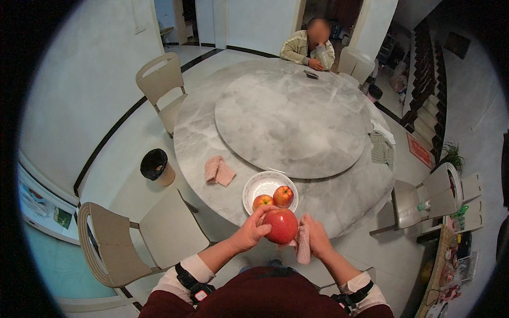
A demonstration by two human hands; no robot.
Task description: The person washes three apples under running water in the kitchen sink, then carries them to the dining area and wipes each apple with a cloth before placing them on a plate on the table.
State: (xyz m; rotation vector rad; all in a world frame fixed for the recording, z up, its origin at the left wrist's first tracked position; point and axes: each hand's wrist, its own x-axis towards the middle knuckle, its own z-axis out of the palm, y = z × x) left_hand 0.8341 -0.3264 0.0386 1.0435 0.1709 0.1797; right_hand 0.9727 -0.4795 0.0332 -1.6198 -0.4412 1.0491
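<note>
A red apple (pixel 280 226) is held up in front of my body by my left hand (pixel 253 230), whose fingers and thumb grip its left side. My right hand (pixel 315 237) is on the apple's right, shut on a pink cloth (pixel 304 245) that hangs down from it; part of the cloth reaches the apple's lower right. Just beyond my hands, a white bowl (pixel 265 179) stands near the table's edge. Two red-yellow apples lie in it, one at the right (pixel 283 196) and one at the left (pixel 263 202), partly hidden by my left hand.
The round marble-patterned table (pixel 195 139) carries a turntable (pixel 290 123), a folded pink cloth (pixel 218 171), a green cloth (pixel 382 148) and a dark flat object (pixel 311 74). A person (pixel 308 47) leans on the far edge. Chairs and a lined bin (pixel 164 171) stand around it.
</note>
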